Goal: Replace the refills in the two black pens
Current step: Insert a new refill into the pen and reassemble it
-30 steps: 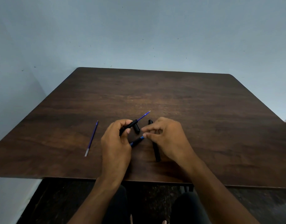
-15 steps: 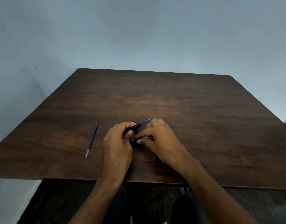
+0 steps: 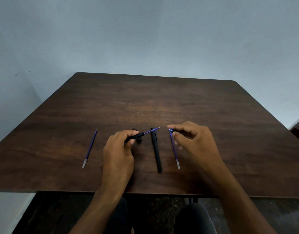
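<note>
My left hand [image 3: 119, 149] grips a black pen barrel [image 3: 136, 136] whose blue refill [image 3: 151, 131] sticks out toward the upper right. A black cap [image 3: 139, 141] lies just behind that hand. To the right, my right hand [image 3: 196, 142] pinches a small blue-tipped pen tip piece [image 3: 170, 130] between thumb and fingers. The second black pen [image 3: 156, 149] lies whole on the table [image 3: 162, 102] between my hands. A loose blue refill [image 3: 175, 153] lies beside it, partly under my right fingers. Another loose blue refill [image 3: 89, 148] lies well left of my left hand.
The dark wooden table stands against a pale blue wall. Its near edge [image 3: 60, 191] runs just in front of my knees. A dark brown object [image 3: 298, 132] shows at the right border of the view.
My right hand has taken the tip piece off the table and pulled away to the right, uncovering the second pen and the refill beside it. My left hand has kept hold of the barrel.
</note>
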The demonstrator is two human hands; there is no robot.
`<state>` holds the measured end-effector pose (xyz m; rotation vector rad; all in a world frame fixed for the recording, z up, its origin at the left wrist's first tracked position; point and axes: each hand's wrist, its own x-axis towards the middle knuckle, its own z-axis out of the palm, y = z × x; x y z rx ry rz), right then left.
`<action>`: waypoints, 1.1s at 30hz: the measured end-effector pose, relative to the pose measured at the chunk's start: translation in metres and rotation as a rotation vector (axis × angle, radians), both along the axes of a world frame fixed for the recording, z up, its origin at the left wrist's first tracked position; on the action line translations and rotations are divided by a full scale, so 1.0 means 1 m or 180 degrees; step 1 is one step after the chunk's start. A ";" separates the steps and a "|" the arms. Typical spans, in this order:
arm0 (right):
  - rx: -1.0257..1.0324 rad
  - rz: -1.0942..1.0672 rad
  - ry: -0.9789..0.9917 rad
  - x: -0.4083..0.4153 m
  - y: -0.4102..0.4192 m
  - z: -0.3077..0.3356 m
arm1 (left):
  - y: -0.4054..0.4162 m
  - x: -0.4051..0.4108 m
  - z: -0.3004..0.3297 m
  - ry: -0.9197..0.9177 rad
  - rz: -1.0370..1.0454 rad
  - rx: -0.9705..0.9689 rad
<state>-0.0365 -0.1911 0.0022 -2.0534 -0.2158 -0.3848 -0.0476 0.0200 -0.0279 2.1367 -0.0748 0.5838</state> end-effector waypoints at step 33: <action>-0.0101 0.0451 0.0362 0.013 0.011 0.002 | -0.004 -0.004 0.006 0.0070 -0.0178 0.0289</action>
